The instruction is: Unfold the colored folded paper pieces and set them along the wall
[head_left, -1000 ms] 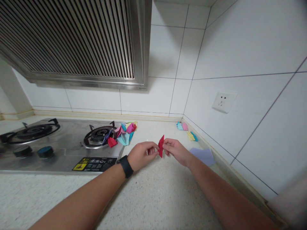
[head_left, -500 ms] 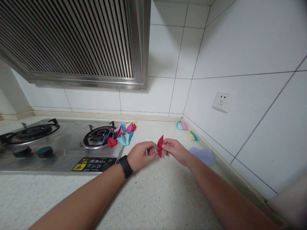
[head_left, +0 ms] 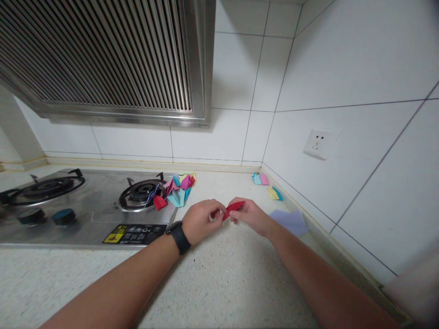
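Observation:
Between my hands, just above the speckled countertop (head_left: 219, 274), is a small piece of folded red paper (head_left: 233, 209). My left hand (head_left: 203, 220), with a black watch (head_left: 179, 236) on its wrist, pinches the lower left end. On the other side, the thumb and fingers of my right hand (head_left: 247, 214) grip the paper's right part, which they partly cover. The paper lies slanted, its upper tip pointing right. A sheet of pale purple paper (head_left: 290, 222) rests on the counter beyond my right wrist.
Several colourful folded papers (head_left: 176, 197) are heaped at the right edge of the gas stove (head_left: 85, 228). Small folded papers (head_left: 259, 178) sit in the back corner, with a yellow and blue pair (head_left: 274, 193) by the right wall. A range hood (head_left: 202, 119) hangs above the stove.
The red paper has turned from nearly upright to a slant with its top toward the right. My right hand's fingers now cover more of it; my left hand stays almost in place.

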`<act>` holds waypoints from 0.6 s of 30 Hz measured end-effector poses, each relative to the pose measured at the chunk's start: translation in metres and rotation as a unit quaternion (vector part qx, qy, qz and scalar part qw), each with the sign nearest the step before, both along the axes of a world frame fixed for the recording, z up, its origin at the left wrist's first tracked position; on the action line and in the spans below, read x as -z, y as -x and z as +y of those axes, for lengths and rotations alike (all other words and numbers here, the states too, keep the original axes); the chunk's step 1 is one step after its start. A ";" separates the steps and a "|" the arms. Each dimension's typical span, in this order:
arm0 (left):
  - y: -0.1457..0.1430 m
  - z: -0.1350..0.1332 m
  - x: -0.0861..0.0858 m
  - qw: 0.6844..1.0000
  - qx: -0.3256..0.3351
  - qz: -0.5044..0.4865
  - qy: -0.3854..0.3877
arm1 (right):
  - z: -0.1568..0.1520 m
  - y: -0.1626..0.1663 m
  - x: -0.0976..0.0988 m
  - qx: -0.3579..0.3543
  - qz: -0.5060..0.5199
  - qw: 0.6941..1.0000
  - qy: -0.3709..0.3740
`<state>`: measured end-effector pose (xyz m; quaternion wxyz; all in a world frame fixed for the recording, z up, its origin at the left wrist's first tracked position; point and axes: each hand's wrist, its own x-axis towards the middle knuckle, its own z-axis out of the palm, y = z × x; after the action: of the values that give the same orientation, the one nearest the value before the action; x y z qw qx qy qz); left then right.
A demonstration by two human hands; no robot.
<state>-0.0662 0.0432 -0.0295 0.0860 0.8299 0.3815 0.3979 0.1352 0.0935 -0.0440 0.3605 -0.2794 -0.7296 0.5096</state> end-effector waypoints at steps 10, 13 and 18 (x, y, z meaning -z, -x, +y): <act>0.006 0.001 -0.002 0.988 -0.060 0.116 -0.079 | -0.012 0.007 -0.011 0.067 -0.073 0.975 -0.200; 0.006 -0.001 -0.005 0.982 -0.062 0.149 -0.102 | -0.014 0.008 -0.014 0.081 -0.101 0.951 -0.282; 0.007 -0.002 -0.008 0.972 -0.089 0.162 -0.147 | -0.016 0.006 -0.018 0.092 -0.114 0.926 -0.348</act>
<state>-0.0736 0.0414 -0.0215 -0.1350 0.8496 0.4000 0.3161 0.1295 0.0777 -0.0260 0.3950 -0.2580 -0.8683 0.1531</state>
